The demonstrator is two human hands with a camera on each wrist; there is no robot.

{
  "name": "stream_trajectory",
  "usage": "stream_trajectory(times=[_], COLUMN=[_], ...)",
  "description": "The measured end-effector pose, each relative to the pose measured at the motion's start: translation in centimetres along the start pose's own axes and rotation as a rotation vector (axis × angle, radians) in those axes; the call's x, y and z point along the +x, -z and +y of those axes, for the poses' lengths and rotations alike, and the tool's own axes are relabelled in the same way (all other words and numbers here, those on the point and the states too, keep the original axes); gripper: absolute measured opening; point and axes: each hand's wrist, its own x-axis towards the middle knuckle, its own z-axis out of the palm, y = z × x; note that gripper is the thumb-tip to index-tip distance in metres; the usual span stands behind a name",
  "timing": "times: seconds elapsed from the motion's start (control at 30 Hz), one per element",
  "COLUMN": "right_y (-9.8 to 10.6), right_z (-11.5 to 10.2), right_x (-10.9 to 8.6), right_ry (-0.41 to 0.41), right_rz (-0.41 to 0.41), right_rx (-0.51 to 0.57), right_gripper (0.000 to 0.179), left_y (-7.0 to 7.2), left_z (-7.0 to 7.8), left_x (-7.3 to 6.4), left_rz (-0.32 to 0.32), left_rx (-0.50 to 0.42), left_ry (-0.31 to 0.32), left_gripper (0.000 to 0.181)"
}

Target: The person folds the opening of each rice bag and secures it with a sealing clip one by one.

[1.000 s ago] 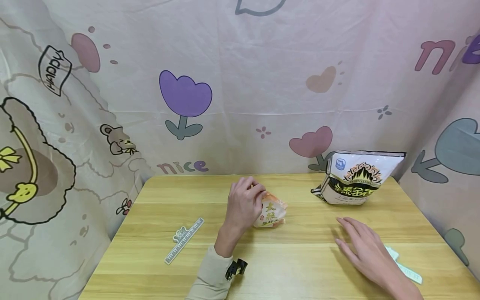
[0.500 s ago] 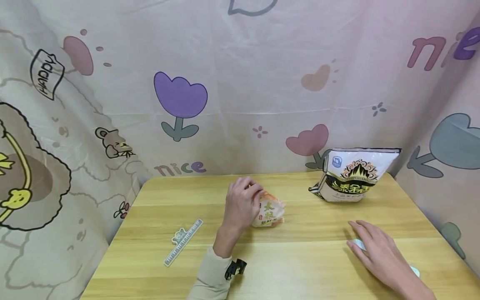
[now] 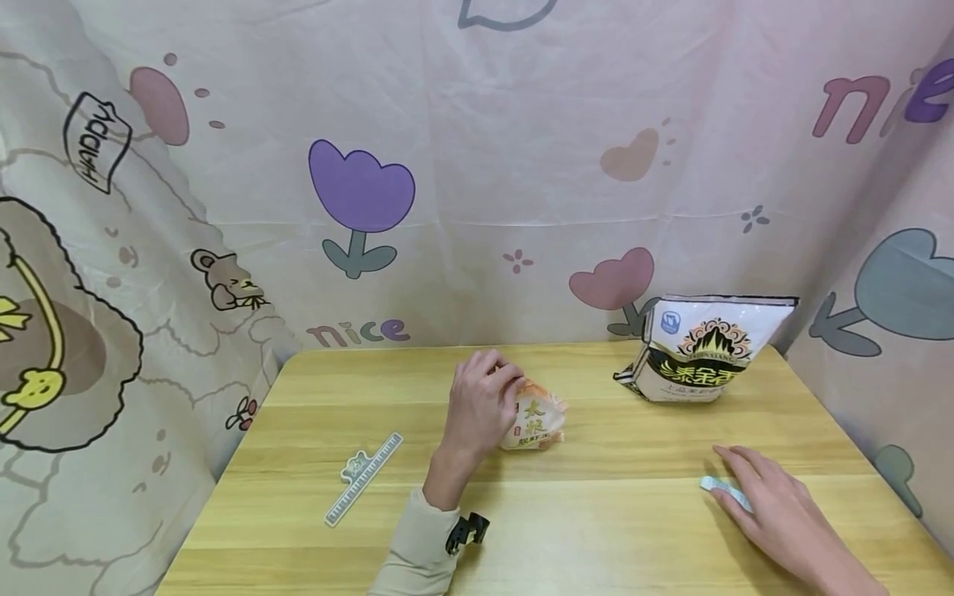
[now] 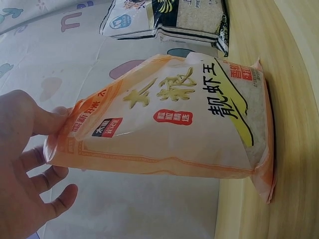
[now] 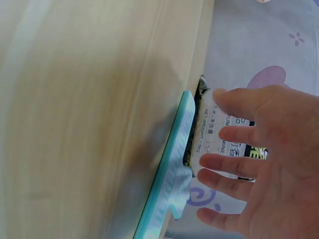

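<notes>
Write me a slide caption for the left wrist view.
Left hand holds the top of an orange bag on a wood-grain table; another bag beyond.

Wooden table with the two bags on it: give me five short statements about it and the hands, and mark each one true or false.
1. The left hand pinches the top of the orange-and-white plastic bag. True.
2. The boxy white-and-black plastic bag stands on the wooden table. True.
3. The right hand grips the white-and-black bag. False: the right hand grips nothing and is by the mint-green ruler-shaped strip.
4. The grey ruler-shaped strip lies to the left of the left hand. True.
5. The orange-and-white bag is to the right of the white-and-black bag. False: it is to the left.
</notes>
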Motion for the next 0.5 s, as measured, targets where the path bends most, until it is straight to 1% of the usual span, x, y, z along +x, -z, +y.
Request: stream_trajectory(times=[0.1,0.2,0.27,0.4,0.5], right_y=[0.1,0.0,0.0,0.2,0.3], right_z=[0.4,0.7,0.8,1.2,1.5], right_x=[-0.2,-0.5,-0.6,-0.7,-0.9], right_ry=[-0.001,0.01,-0.002,-0.047,-0.06], right_rz=[-0.011,0.003,-0.016,-0.081,-0.099], right_rx=[-0.018,-0.033,-0.041,-0.065,-0.068], right_gripper=[0.061,0.062,0.06,0.057,0.053], left_y=[0.0,-0.1,-0.1,-0.1,-0.1], left_z=[0.0,0.0,0.0,0.0,0.0], left_x=[0.0,0.1,0.1,0.1,0.0], left_rz=[0.007,0.015,0.017,0.017,0.017], left_rx=[-0.004,-0.007,-0.01,-0.012,-0.009], left_ry=[-0.006,-0.012,-0.011,-0.011,-0.011], left_gripper=[0.006,0.005,0.005,0.005,0.005])
